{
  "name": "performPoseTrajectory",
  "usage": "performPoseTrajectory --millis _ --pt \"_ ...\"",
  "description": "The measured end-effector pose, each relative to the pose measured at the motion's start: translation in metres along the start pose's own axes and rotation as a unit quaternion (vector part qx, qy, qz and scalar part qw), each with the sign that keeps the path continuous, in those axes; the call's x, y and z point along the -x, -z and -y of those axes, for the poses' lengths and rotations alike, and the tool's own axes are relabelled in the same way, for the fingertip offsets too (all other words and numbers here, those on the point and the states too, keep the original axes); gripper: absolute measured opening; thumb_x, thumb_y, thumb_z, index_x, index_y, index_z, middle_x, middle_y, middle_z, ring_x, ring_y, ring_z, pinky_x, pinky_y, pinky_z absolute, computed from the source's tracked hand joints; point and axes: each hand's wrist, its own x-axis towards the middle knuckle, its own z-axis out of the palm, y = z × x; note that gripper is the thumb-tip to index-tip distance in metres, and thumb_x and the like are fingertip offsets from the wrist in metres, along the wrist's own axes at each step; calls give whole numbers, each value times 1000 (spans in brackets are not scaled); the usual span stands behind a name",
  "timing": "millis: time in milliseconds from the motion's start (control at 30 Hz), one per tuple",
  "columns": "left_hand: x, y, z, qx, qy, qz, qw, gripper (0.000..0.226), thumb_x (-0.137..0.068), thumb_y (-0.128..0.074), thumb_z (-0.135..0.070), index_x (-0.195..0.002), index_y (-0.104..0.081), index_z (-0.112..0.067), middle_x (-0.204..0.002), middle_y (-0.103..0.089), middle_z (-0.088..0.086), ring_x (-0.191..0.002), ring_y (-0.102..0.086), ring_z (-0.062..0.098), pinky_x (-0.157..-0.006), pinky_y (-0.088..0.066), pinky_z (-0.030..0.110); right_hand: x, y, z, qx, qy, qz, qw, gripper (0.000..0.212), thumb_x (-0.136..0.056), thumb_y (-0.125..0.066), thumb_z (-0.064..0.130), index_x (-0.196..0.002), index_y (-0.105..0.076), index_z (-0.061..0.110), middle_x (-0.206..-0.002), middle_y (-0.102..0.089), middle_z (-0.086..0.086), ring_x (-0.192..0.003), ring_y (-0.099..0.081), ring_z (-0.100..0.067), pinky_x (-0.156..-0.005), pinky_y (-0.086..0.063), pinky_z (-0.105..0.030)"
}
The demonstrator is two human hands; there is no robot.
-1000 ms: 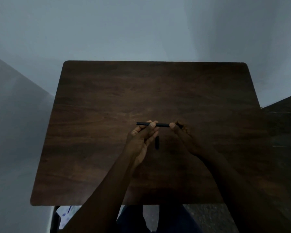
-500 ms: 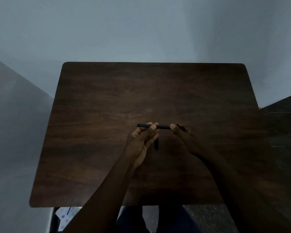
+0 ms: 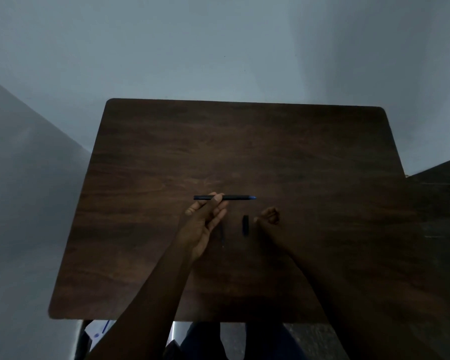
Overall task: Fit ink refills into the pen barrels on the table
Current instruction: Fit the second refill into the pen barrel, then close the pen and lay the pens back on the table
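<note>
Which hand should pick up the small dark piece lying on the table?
Right. The right hand is curled just beside the small dark piece and appears empty, while the left hand is occupied pinching the pen barrel above the table.

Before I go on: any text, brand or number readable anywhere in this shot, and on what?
None readable.
Pen barrel in the left hand: dark, blue at one end, no print visible.
Small dark piece on the table: no marking visible.
White paper below the table edge: blue marks, too small and blurred to read.
</note>
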Motion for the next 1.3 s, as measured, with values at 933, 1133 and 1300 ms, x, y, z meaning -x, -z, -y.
performPoseTrajectory --millis 933,1133,1300 --pt "1 -11 4 22 5 10 1000 16 -90 -62 -4 -105 -66 -8 -88 -79 2 -83 -76 12 -76 -61 24 26 76 31 -391 -13 -5 920 23 -94 -57 6 -115 -63 11 -103 -69 -6 -91 -66 -20 -82 -55 -34" --pt "1 -16 4 15 0 4 1000 12 -91 -63 -4 -101 -67 -8 -89 -79 2 -83 -76 12 -79 -61 24 31 73 31 -510 20 7 860 34 -86 -58 -8 -113 -60 13 -101 -69 -13 -90 -70 -29 -75 -61 -31" --pt "2 -17 3 14 6 4 1000 15 -90 -64 -5 -104 -67 -6 -90 -79 3 -85 -76 12 -75 -61 23 31 70 35 -532 29 19 846 40 -87 -58 -8 -120 -61 13 -99 -71 -8 -84 -74 -24 -73 -61 -28"
